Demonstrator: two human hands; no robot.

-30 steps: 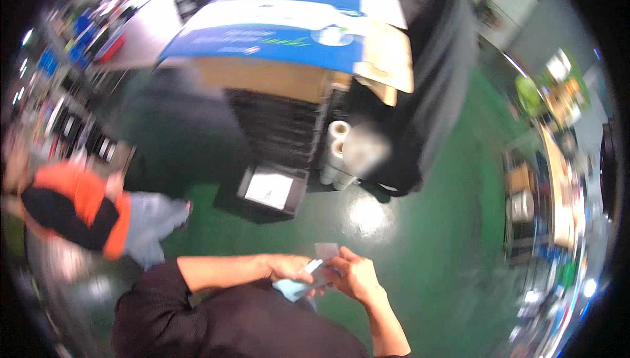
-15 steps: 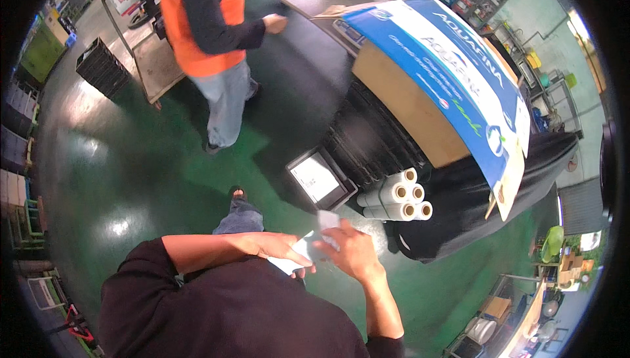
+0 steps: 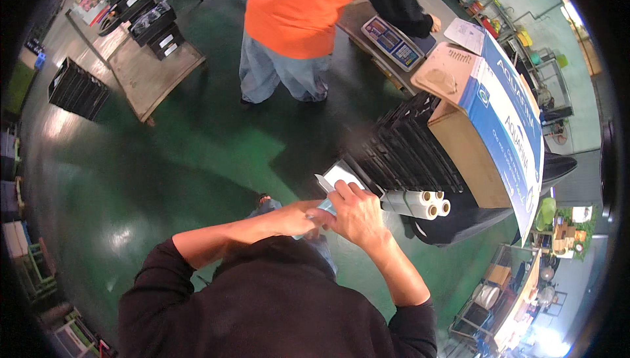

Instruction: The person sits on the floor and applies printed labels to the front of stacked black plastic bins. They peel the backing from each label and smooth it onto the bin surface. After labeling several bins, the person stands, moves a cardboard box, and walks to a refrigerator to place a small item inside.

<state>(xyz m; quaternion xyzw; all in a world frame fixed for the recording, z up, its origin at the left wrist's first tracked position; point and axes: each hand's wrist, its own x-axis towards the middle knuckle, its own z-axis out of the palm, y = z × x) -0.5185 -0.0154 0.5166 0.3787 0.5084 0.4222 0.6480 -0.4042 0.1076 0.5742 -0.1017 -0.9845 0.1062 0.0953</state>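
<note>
Both hands meet in front of my body at a small pale blue-white sheet (image 3: 327, 206), perhaps paper or label backing; its exact kind cannot be made out. My left hand (image 3: 295, 219) is closed on its lower end, fingers partly hidden. From the right side, my right hand (image 3: 356, 212) grips it from above with bent fingers. A whitish flap (image 3: 322, 183) sticks out beyond the right fingers. Just past the hands stands a black crate with a white sheet (image 3: 344, 173) in it, partly covered by my right hand.
Wrapped white film rolls (image 3: 408, 204) lie right of the hands. Behind them are stacked black crates (image 3: 413, 145) and a blue-and-white cardboard box (image 3: 502, 115). A person in an orange vest (image 3: 305, 7) stands ahead beside a scale (image 3: 394, 42). A trolley (image 3: 147, 76) is at left.
My hands have come closer together over the sheet, covering more of it. The view has shifted; the person in orange now stands at the scale, back turned.
</note>
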